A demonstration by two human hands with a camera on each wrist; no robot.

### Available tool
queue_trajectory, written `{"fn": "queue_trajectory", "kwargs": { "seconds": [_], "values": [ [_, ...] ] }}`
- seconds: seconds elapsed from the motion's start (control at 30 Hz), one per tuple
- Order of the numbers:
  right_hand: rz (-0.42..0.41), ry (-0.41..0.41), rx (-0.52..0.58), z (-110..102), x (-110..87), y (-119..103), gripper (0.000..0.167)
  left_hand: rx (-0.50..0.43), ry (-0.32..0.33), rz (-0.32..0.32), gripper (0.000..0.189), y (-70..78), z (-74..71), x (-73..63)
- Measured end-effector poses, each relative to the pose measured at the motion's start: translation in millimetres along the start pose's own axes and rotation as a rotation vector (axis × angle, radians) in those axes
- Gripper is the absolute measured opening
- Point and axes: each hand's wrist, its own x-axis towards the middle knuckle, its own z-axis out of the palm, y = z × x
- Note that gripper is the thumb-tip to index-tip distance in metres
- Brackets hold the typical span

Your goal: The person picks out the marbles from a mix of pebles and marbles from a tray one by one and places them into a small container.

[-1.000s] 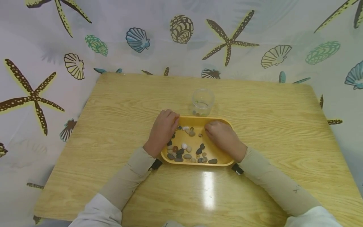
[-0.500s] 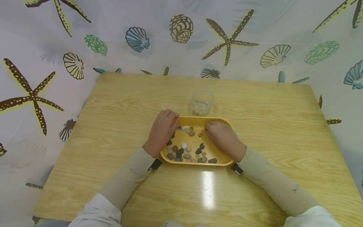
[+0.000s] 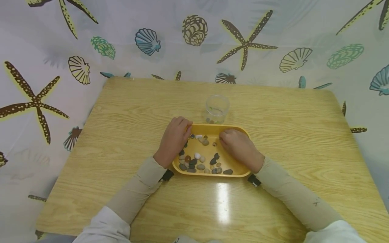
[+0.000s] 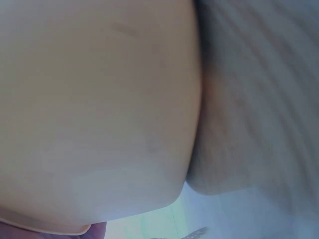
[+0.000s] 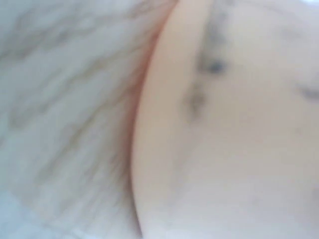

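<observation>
A yellow oval tray point(image 3: 229, 161) stands on the wooden table in front of me, with several pebbles point(image 3: 192, 162) along its left and near sides. My left hand point(image 3: 174, 139) grips the tray's far left corner. In the left wrist view, the tray's pale wall point(image 4: 99, 109) fills most of the picture, and fingers point(image 4: 99, 230) show by its rim at the bottom. My right hand point(image 3: 240, 145) reaches inside the right half of the tray, fingers curled downward. Its fingertips are mostly hidden, so I cannot tell if they pinch a stone. A small ringed bead point(image 3: 214, 144) lies just left of them.
Behind the tray stands a clear plastic cup point(image 3: 217, 109) with a few small things at its bottom. The wooden table point(image 3: 291, 135) reaches out on both sides. A white curtain point(image 3: 170, 64) printed with shells and starfish hangs behind it.
</observation>
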Motion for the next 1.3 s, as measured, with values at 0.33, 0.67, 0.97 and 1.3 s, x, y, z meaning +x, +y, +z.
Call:
{"fn": "queue_trajectory", "kwargs": {
  "seconds": [0.33,0.67,0.97,1.3],
  "values": [
    [0.033,0.026,0.173,-5.2,0.6,4.4,0.009,-0.011,-0.012,-0.006,0.015,1.9,0.2,1.5],
    [0.088,0.052,0.444,-11.9,-1.4,7.1,0.012,-0.004,-0.004,0.003,0.014,3.0,-0.4,2.9],
    [0.112,0.139,0.553,-14.1,-3.2,9.6,0.016,0.005,-0.016,-0.008,0.015,3.0,-1.1,2.0],
    [0.171,0.218,0.71,-15.1,-3.9,13.2,0.015,0.005,-0.012,-0.005,0.015,2.2,-0.8,1.5]
  ]
}}
